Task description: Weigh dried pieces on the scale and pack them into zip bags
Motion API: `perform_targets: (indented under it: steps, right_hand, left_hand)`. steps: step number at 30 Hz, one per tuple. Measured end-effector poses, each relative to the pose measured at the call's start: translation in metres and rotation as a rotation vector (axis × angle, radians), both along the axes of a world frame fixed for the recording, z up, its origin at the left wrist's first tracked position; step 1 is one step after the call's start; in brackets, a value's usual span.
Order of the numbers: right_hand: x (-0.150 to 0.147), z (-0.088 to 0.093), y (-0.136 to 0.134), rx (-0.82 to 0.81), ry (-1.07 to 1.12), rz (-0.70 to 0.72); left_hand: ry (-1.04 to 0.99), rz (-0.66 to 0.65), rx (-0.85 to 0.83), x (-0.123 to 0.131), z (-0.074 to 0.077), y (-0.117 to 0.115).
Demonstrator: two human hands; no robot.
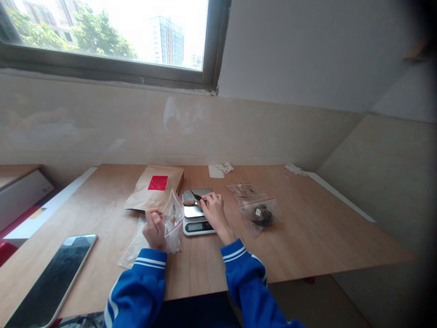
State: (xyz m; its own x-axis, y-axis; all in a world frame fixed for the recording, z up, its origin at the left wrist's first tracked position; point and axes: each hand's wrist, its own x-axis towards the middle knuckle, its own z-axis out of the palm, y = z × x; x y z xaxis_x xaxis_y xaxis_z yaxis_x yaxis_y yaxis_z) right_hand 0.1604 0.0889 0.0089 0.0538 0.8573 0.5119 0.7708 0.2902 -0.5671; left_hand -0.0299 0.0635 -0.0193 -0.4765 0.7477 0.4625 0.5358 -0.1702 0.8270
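A small white digital scale (200,228) with a metal plate stands in front of me, and its display shows figures I cannot read. On the plate lies a brown oblong piece (189,203). My right hand (215,212) is over the plate, its fingers closed on a dark, thin piece (195,196). To the left of the scale, my left hand (155,229) is closed, and a thin dark strip (135,210) juts out leftward from its fingers. Right beside that hand sits a clear zip bag (175,216) with a red seal line and small brown bits inside.
A brown paper bag (139,189) with a red label lies behind my left hand. Right of the scale are zip bags of brown pieces (243,187) and dark pieces (262,216). A phone (51,282) lies front left. Crumpled tissue (223,168) rests by the wall.
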Motion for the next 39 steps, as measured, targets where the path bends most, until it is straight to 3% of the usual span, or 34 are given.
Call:
perform_targets:
  steps: [4, 8, 13, 23, 31, 39]
  right_hand:
    - [-0.007, 0.020, -0.007, 0.001, 0.150, 0.010]
    - [-0.022, 0.052, -0.024, -0.014, 0.352, 0.103]
    - [-0.044, 0.077, -0.044, -0.100, 0.301, 0.207]
    - [-0.053, 0.079, -0.050, -0.302, 0.068, 0.147]
    - [-0.073, 0.093, -0.043, -0.289, -0.119, -0.004]
    - [-0.082, 0.093, -0.045, -0.283, -0.044, 0.093]
  left_hand:
    - [-0.010, -0.013, 0.015, 0.000, 0.002, -0.002]
    - [0.016, -0.021, 0.041, 0.001, 0.001, -0.003]
    - [0.032, 0.004, 0.089, 0.002, -0.002, -0.001]
    - [0.053, 0.038, 0.139, 0.001, -0.001, -0.002]
    - [0.130, 0.003, 0.239, 0.000, -0.002, -0.002]
    - [0.139, 0.030, 0.193, 0.003, 0.003, -0.004]
